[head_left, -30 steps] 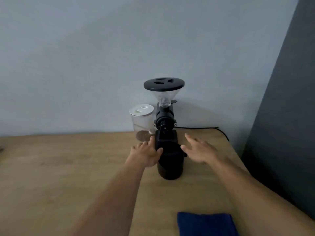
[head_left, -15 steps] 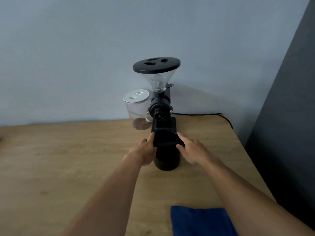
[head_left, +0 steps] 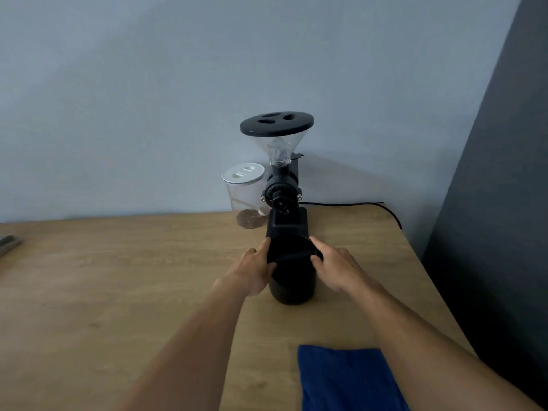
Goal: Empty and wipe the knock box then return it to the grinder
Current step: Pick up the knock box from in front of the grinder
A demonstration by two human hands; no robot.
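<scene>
A black round knock box (head_left: 292,280) with a bar across its mouth stands on the wooden table, right in front of the black grinder (head_left: 283,197). The grinder has a clear hopper under a black lid. My left hand (head_left: 252,272) presses against the box's left side, thumb on the rim. My right hand (head_left: 336,269) holds the right side, thumb over the rim near the bar. A folded blue cloth (head_left: 345,379) lies near the table's front edge, under my right forearm.
A clear jar with a white lid (head_left: 244,192) and some brown grounds stands left of the grinder by the wall. A black cable (head_left: 355,204) runs right behind the grinder. The table (head_left: 118,277) ends at a dark panel (head_left: 498,203) on the right.
Both hands have closed in from either side and now clasp the knock box. The view has shifted slightly.
</scene>
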